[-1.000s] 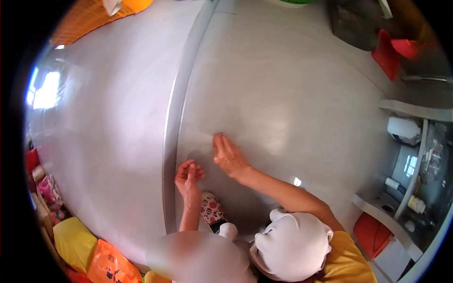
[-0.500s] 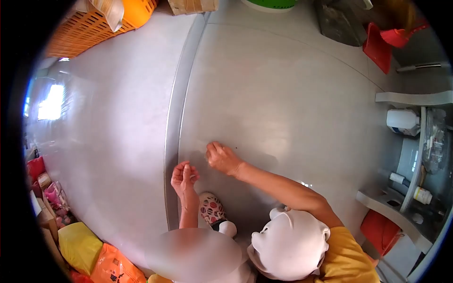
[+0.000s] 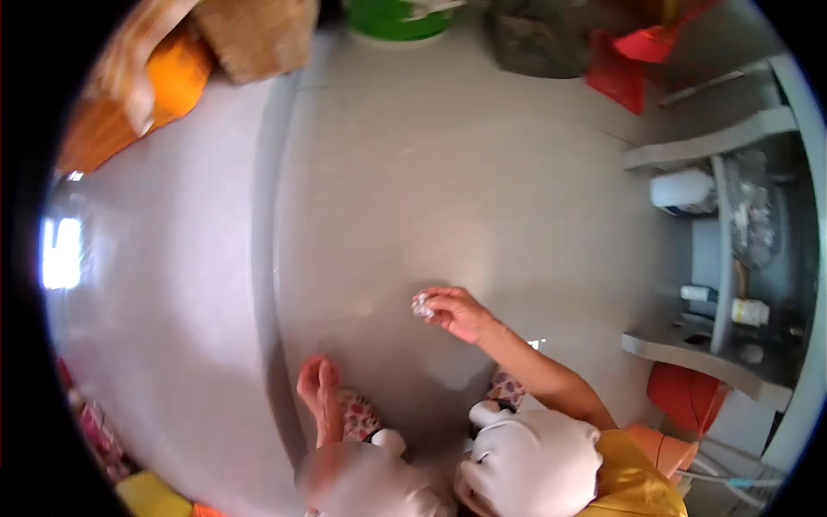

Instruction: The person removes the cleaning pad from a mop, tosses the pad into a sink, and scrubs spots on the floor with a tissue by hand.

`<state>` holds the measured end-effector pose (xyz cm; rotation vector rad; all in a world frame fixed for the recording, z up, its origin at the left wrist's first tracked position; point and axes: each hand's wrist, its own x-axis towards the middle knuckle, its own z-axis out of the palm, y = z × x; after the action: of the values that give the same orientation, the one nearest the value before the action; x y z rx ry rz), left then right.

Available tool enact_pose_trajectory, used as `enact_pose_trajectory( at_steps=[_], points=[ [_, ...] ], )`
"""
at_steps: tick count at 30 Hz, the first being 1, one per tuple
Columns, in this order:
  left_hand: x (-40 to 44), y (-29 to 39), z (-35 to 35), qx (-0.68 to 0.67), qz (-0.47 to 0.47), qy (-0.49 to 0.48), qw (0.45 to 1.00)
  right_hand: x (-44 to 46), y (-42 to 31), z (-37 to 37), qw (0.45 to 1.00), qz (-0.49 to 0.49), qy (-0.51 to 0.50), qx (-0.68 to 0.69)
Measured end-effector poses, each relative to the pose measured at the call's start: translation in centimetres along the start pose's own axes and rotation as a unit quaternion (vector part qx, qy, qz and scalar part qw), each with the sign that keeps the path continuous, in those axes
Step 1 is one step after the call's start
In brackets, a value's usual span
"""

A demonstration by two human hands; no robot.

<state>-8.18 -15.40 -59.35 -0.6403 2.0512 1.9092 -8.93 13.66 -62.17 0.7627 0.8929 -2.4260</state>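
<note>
Between the thumb and fingers of my right hand (image 3: 459, 314) is a small crumpled, shiny whitish wad (image 3: 421, 305), held above the grey floor (image 3: 413, 189). Its exact kind is too small to tell. My left hand (image 3: 320, 382) is lower and to the left, slightly blurred, close to a patterned shoe (image 3: 358, 414). Its fingers are curled together against the thumb, and whatever may be inside is hidden. Pale covers (image 3: 534, 461) on my knees fill the bottom middle.
A raised strip (image 3: 264, 233) crosses the floor on the left. At the right stands a shelf unit (image 3: 715, 159) with a white jug (image 3: 682, 190) and bottles. Along the far side are an orange basket (image 3: 95, 138), a cardboard box (image 3: 258, 39), a green-based bucket (image 3: 398, 21) and a red dustpan (image 3: 617, 76).
My view has turned and shifted right. My right hand has moved right, and the whitish wad now shows in its fingers. My left hand has drawn down towards my body, its fingers closer together.
</note>
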Motion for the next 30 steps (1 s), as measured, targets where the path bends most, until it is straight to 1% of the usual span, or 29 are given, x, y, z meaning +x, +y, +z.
enact_pose_trajectory(
  at_steps=[1,2,3,4,5,7,8,9,11,12,13,14,15,16,18,21,22,23,24,25,26,27,28,29,30],
  points=[
    [-1.0,-0.4,0.0,0.049,0.034,-0.042,0.997,-0.7,-0.7,-0.7,1.000,-0.008,-0.002,0.003],
    [-2.1,-1.2,-0.5,0.113,0.041,-0.068,0.990,-1.2,-1.3,-1.3,1.000,-0.012,-0.009,0.008],
    [-3.3,-2.4,-0.2,0.149,0.082,-0.056,0.984,-2.1,-2.5,-1.1,1.000,-0.010,0.019,-0.008],
    [-4.1,-4.9,-0.9,0.229,0.147,-0.060,0.960,-2.4,-3.4,-1.7,0.999,-0.009,0.034,-0.012],
    [-5.6,-3.1,-0.3,0.277,0.106,-0.084,0.951,-2.7,-4.2,-2.5,0.999,-0.007,0.047,-0.018],
    [-6.0,-6.2,-1.2,0.353,0.190,-0.109,0.910,-2.6,-5.8,-4.9,0.997,-0.006,0.069,-0.014],
    [-6.0,-7.2,-1.3,0.389,0.232,-0.119,0.883,-2.4,-7.7,-5.3,0.994,-0.014,0.097,-0.036],
    [-5.9,-7.1,-0.8,0.401,0.223,-0.105,0.882,-1.7,-9.6,-6.4,0.991,-0.039,0.124,-0.009],
    [-6.2,-6.6,0.1,0.392,0.241,-0.079,0.884,0.7,-15.9,-9.2,0.984,-0.097,0.152,0.015],
    [-6.2,-6.2,0.5,0.388,0.251,-0.065,0.884,2.7,-19.9,-10.4,0.967,-0.159,0.190,0.056],
    [-6.1,-5.9,0.6,0.396,0.254,-0.066,0.880,4.2,-24.8,-10.3,0.947,-0.232,0.215,0.049],
    [-6.1,-5.5,0.7,0.405,0.256,-0.068,0.875,5.1,-29.5,-9.5,0.919,-0.313,0.238,0.009],
    [-6.2,-5.2,0.8,0.414,0.257,-0.071,0.870,4.5,-33.5,-6.4,0.903,-0.371,0.215,-0.008],
    [-6.3,-4.8,0.9,0.431,0.273,-0.064,0.858,3.2,-35.9,-3.8,0.853,-0.426,0.277,-0.117],
    [-6.5,-4.1,1.4,0.464,0.299,-0.048,0.833,3.2,-40.6,-1.2,0.834,-0.431,0.345,-0.015],
    [-6.3,-4.5,1.4,0.478,0.310,-0.036,0.821,3.4,-38.7,-0.6,0.835,-0.470,0.269,-0.096],
    [-5.6,-5.2,1.7,0.435,0.280,-0.063,0.853,2.7,-36.0,-0.8,0.836,-0.428,0.278,-0.199],
    [-6.3,-6.0,0.5,0.409,0.225,-0.071,0.881,3.6,-30.7,-1.0,0.845,-0.358,0.265,-0.294],
    [-6.3,-5.8,0.5,0.434,0.214,-0.070,0.872,3.6,-27.1,-1.7,0.838,-0.332,0.251,-0.354],
    [-6.4,-5.5,0.6,0.440,0.152,-0.078,0.882,3.9,-23.7,-2.3,0.826,-0.308,0.229,-0.413],
    [-6.7,-6.1,0.3,0.447,0.124,-0.075,0.883,4.3,-20.0,-3.1,0.831,-0.263,0.207,-0.444],
    [-6.4,-5.7,0.3,0.447,0.143,-0.089,0.878,4.7,-16.4,-3.7,0.830,-0.228,0.185,-0.475],
    [-6.3,-6.2,0.1,0.459,0.170,-0.085,0.868,4.9,-12.5,-3.6,0.796,-0.233,0.174,-0.530],
    [-6.2,-5.9,0.1,0.453,0.162,-0.088,0.872,5.0,-9.0,-2.8,0.756,-0.243,0.166,-0.585],
    [-6.1,-5.7,0.3,0.444,0.155,-0.094,0.878,5.1,-6.1,-1.8,0.721,-0.276,0.123,-0.624]
  ],
)
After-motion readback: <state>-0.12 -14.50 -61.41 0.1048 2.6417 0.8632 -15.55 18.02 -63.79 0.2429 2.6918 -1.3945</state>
